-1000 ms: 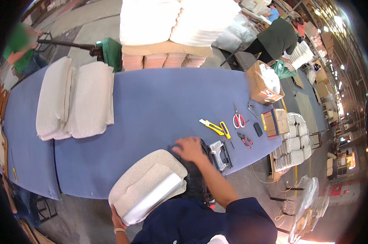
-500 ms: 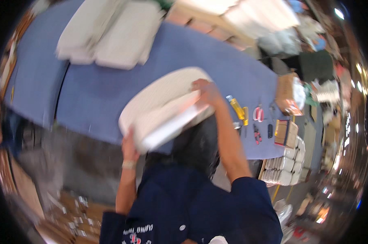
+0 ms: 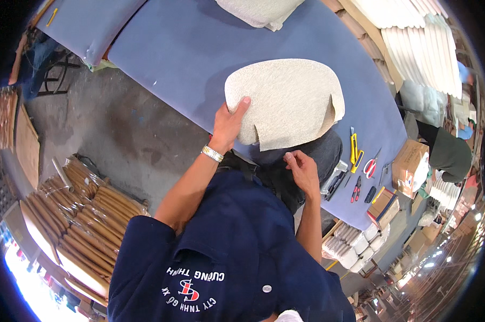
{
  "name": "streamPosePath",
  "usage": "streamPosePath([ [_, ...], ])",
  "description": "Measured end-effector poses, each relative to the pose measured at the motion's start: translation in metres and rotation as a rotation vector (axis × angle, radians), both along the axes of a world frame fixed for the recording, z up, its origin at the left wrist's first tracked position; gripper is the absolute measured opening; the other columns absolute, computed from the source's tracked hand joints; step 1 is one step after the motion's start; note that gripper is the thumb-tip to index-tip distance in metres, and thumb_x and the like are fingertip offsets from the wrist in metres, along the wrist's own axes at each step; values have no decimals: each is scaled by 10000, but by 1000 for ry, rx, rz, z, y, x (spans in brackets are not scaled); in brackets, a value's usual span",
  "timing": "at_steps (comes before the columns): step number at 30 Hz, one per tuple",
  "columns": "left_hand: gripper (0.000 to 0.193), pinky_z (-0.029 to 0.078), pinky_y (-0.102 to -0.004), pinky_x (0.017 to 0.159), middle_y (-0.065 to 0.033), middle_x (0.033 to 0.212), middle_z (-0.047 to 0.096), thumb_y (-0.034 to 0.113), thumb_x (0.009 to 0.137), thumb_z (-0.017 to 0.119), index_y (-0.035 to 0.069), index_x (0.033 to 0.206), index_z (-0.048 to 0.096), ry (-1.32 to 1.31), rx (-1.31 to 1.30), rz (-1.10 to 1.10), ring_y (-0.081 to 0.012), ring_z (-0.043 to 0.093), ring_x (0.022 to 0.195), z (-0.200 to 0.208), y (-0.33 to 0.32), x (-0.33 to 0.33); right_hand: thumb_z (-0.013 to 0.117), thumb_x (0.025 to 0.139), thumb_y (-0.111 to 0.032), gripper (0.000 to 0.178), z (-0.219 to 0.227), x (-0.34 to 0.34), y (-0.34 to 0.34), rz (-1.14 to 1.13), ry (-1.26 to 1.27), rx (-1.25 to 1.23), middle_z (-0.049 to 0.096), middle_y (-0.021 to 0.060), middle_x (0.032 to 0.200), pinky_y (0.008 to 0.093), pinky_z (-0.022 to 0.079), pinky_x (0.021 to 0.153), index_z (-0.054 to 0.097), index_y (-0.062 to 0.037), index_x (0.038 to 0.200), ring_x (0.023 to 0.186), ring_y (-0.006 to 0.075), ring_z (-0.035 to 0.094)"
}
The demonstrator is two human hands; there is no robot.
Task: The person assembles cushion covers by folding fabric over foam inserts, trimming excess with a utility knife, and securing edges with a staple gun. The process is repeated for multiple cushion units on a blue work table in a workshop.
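My left hand (image 3: 230, 124) grips the left edge of a cream, textured fabric cushion cover (image 3: 288, 99), thumb on top and fingers beneath. The cover has a rounded far edge and slit, folded corners on its near side. It lies partly over the blue padded table (image 3: 183, 59) and reaches toward my dark-clad knee (image 3: 328, 147). Just below its near edge, my right hand (image 3: 303, 169) is apart from it, with fingers curled and thumb against the forefinger. Whatever may be pinched there is too small to make out.
Yellow cutters (image 3: 355, 153), red-handled scissors (image 3: 370, 167), red-black pliers (image 3: 356, 190) and a small box (image 3: 383, 206) lie at the table's right. More cream covers (image 3: 261, 9) are stacked at the far edge. Plastic-wrapped brown pieces (image 3: 87, 206) stand at lower left.
My right hand has let go of the cover's right side and come down toward me. The cover now lies flatter, textured face up, still in my left hand. The view has swung.
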State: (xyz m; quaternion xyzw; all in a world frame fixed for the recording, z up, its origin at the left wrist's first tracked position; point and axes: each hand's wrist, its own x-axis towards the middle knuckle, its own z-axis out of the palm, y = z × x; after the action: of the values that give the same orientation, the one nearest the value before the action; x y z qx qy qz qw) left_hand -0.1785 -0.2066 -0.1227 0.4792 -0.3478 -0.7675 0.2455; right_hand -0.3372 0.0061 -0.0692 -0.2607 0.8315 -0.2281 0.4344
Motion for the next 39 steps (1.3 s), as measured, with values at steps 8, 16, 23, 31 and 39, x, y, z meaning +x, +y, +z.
streamPosePath([
  [8,689,535,-399,1015,-197,1343,634,460,1018,666,-80,1414,503,143,245,0,-261,645,1202,32,-1,-6,558,1092,-386,470,6,50,-41,-457,-487,-364,709,105,826,310,564,720,676,41,934,745,153,671],
  [16,666,560,-437,1006,-147,1375,627,483,1035,621,-20,1448,483,321,683,131,-266,640,1242,22,14,-6,607,1080,-277,445,42,36,-68,-377,-272,-610,661,57,717,276,512,668,630,-5,729,677,122,623],
  [23,546,577,-430,994,-119,1334,651,464,1086,516,35,1424,513,355,723,174,-247,665,1196,19,19,2,611,1067,-265,316,39,38,-113,-316,-286,-523,702,47,790,270,500,626,717,33,1054,693,96,648],
  [31,615,593,-401,909,-125,1287,623,475,1046,610,-31,1381,512,18,423,-100,-213,661,1117,58,27,30,678,1007,-359,416,42,48,-142,-28,173,-289,654,114,629,361,489,579,731,30,868,579,178,631],
  [39,742,495,-442,1089,-265,1514,507,237,902,784,2,1519,446,-498,-1019,-348,-427,547,1358,51,15,43,687,1015,-317,419,43,47,-160,-83,78,-503,578,34,564,303,414,519,670,20,766,536,92,509],
])
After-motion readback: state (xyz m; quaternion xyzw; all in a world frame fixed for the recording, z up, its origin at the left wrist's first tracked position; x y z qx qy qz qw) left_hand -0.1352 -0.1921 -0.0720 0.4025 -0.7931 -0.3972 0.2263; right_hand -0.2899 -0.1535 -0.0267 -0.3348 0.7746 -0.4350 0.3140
